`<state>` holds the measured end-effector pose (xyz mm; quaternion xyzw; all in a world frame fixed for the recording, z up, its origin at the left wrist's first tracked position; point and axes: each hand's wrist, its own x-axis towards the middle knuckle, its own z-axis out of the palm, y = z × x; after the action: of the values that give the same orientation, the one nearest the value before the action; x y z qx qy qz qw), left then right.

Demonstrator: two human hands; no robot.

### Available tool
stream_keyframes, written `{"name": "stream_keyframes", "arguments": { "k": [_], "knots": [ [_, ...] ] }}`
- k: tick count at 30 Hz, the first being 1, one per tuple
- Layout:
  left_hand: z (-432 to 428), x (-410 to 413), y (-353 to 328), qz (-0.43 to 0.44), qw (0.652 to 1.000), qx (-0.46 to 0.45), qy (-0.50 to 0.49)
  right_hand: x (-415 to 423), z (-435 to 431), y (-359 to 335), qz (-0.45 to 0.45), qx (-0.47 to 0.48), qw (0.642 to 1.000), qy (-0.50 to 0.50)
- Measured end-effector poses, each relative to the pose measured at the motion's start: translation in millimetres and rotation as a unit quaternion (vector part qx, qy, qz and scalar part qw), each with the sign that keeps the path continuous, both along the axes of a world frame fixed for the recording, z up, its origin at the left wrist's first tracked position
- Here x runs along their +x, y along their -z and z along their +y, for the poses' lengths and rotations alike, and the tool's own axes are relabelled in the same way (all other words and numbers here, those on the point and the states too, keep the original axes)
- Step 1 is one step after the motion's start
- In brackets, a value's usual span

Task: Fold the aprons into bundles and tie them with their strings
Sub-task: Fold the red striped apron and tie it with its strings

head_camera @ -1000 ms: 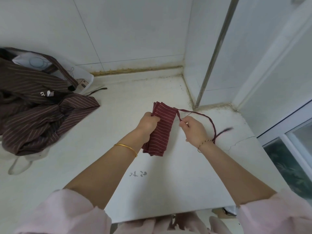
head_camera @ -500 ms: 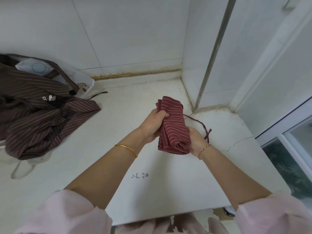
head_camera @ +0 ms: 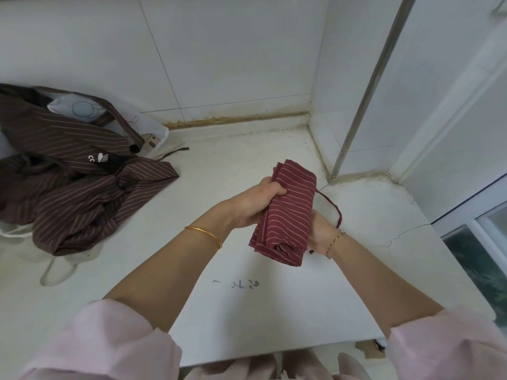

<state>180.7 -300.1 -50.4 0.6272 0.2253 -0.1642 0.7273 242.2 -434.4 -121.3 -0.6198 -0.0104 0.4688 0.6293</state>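
Shrunk since before, the string (head_camera: pixel 333 205) loops beside the apron bundle (head_camera: pixel 288 212). Your left hand (head_camera: pixel 252 205) wraps its grip round the bundle. I cannot tell your right hand (head_camera: pixel 319 233) grip. Both are above the cracked white desk (head_camera: pixel 274 319).

Your left hand (head_camera: pixel 255 204) grips the red striped bundle (head_camera: pixel 288 209) at its upper left edge, lifted off the white counter (head_camera: pixel 247 311). Your right hand (head_camera: pixel 322 234) sits against the bundle's lower right side, fingers hidden behind the cloth. The string (head_camera: pixel 333 205) loops from the bundle's right edge down to your right wrist. Brown striped aprons (head_camera: pixel 76 193) lie heaped at far left.
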Motion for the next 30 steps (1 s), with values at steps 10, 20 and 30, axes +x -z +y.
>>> {"name": "stream_keyframes", "arguments": {
  "k": [10,20,30],
  "knots": [
    [31.1,-15.4,-4.9,0.005,0.999,0.016,0.047,40.4,21.5,-8.3,-0.460,-0.122,0.878,-0.048],
    [58.4,-13.6,-0.2,0.003,0.987,0.111,-0.120,23.2,23.8,-10.2,-0.512,-0.229,0.813,-0.156],
    [53.5,16.7,17.2,-0.014,0.962,0.139,-0.235,-29.2,46.4,-59.3,-0.508,-0.148,0.836,-0.143]
  ]
}}
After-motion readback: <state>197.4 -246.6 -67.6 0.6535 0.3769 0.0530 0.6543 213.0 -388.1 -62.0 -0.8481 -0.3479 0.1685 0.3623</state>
